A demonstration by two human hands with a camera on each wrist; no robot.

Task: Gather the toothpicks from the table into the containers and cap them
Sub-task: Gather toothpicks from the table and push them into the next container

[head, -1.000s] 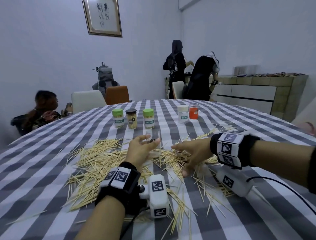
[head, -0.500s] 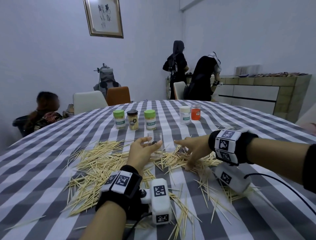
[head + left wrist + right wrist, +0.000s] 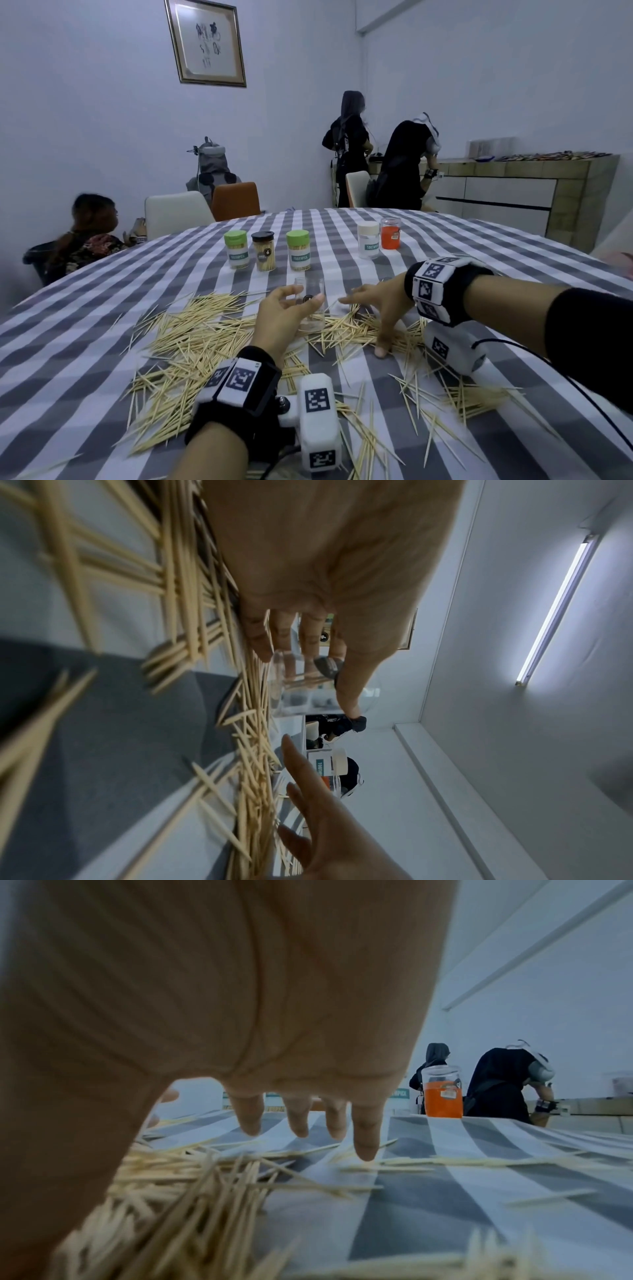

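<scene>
Left hand (image 3: 284, 317) grasps clear empty container (image 3: 311, 303), upright near desk middle, thumb and fingers curled round its wall. Right hand (image 3: 380, 308), grip released, fingers spread flat, has slid across toothpicks (image 3: 191, 342) toward container since half a second ago, bunching them beside its base. Toothpicks lie scattered over striped desk (image 3: 102, 294) toward near edge. Five capped containers (image 3: 298, 249) stand toward far edge. Likely meaning: raking precedes scooping; filling barely begun.
</scene>
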